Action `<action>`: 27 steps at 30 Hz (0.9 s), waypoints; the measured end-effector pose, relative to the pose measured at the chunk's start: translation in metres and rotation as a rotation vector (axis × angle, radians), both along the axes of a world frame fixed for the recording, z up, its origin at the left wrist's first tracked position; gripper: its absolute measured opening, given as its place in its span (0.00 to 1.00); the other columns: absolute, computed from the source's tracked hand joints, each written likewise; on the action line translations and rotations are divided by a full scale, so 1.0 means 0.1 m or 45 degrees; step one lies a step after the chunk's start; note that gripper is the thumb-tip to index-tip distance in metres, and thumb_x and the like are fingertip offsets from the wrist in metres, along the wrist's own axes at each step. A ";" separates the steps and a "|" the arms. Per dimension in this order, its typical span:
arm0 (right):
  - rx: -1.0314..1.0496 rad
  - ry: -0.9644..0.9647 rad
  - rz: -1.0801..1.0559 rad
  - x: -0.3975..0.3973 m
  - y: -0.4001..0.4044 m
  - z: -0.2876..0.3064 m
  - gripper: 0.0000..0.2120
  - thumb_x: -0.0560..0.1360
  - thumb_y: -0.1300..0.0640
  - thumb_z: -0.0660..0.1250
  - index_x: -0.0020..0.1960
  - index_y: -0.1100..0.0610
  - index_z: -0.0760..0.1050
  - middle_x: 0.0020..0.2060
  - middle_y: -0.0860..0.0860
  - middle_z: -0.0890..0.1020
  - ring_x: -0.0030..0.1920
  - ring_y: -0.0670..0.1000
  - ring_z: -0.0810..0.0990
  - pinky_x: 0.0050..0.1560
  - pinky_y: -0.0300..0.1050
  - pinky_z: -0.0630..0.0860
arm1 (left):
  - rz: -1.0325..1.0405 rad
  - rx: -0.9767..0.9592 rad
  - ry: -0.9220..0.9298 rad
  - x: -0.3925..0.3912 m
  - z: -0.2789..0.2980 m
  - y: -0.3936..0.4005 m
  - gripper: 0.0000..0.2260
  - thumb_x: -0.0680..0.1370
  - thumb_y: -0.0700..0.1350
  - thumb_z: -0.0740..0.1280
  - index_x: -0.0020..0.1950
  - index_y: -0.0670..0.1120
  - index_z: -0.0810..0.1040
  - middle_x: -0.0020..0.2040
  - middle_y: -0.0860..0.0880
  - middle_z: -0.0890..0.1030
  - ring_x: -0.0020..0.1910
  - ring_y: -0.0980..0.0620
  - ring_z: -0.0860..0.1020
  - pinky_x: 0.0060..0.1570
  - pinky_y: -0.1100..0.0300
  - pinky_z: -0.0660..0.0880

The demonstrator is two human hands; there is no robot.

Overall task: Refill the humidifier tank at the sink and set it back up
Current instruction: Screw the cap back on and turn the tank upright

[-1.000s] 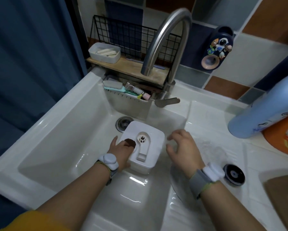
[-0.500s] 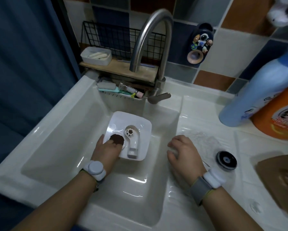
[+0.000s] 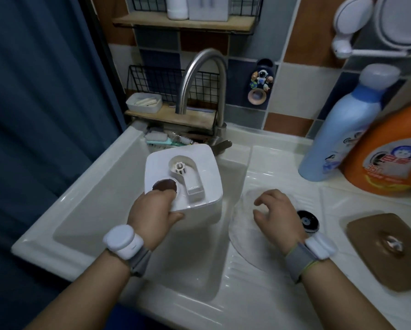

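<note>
The white square humidifier tank (image 3: 207, 167) is held above the white sink basin (image 3: 85, 210), upside down, with its round dark fill opening (image 3: 164, 185) uncapped. My left hand (image 3: 153, 210) grips the tank's near left corner, thumb at the opening. My right hand (image 3: 278, 213) hovers with fingers spread over the ribbed drainboard, holding nothing. The black round tank cap (image 3: 308, 221) lies on the drainboard just right of that hand. The steel gooseneck faucet (image 3: 199, 77) arches behind the tank; no water runs.
A blue bottle (image 3: 340, 136) and an orange detergent jug (image 3: 390, 151) stand at the back right. A brown pad (image 3: 390, 248) lies on the counter right. A wire shelf with a soap dish (image 3: 143, 103) and brushes (image 3: 161, 139) sits behind the basin. A blue curtain (image 3: 38, 115) hangs left.
My left hand has lifted the tank from the basin floor up toward the faucet. My right hand stayed over the drainboard. The camera tilted upward.
</note>
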State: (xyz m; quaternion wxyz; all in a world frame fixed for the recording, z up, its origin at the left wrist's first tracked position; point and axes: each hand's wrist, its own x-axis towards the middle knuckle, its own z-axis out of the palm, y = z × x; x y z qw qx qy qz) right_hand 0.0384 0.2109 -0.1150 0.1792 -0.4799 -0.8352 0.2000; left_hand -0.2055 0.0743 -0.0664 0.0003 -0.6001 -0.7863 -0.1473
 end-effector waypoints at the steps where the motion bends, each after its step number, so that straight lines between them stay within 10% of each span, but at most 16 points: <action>1: 0.007 0.020 -0.006 0.04 0.01 0.02 0.08 0.70 0.61 0.70 0.50 0.58 0.80 0.52 0.54 0.78 0.56 0.55 0.75 0.58 0.46 0.70 | 0.003 0.012 -0.029 0.04 0.07 0.00 0.16 0.69 0.54 0.73 0.40 0.46 0.69 0.37 0.45 0.77 0.41 0.40 0.76 0.35 0.55 0.65; 6: 0.037 -0.020 -0.136 0.37 0.12 0.07 0.12 0.71 0.60 0.69 0.54 0.59 0.79 0.56 0.55 0.77 0.59 0.57 0.74 0.58 0.47 0.70 | -0.017 0.042 0.001 0.30 0.45 0.07 0.21 0.68 0.55 0.73 0.36 0.47 0.63 0.29 0.51 0.64 0.34 0.44 0.69 0.32 0.55 0.62; 17: -0.288 -0.512 -0.275 0.90 0.38 -0.30 0.26 0.74 0.49 0.65 0.70 0.52 0.65 0.65 0.54 0.69 0.64 0.58 0.69 0.58 0.50 0.71 | -0.215 0.128 -0.014 0.99 0.86 0.37 0.19 0.68 0.56 0.72 0.36 0.47 0.65 0.35 0.50 0.70 0.35 0.47 0.70 0.32 0.55 0.61; 27: -0.157 -0.020 -0.432 1.15 0.41 -0.08 0.28 0.69 0.51 0.73 0.65 0.57 0.69 0.58 0.60 0.73 0.59 0.62 0.73 0.56 0.50 0.73 | -0.285 0.106 -0.003 1.40 0.81 0.49 0.21 0.67 0.58 0.72 0.35 0.48 0.62 0.31 0.51 0.67 0.33 0.47 0.68 0.31 0.56 0.61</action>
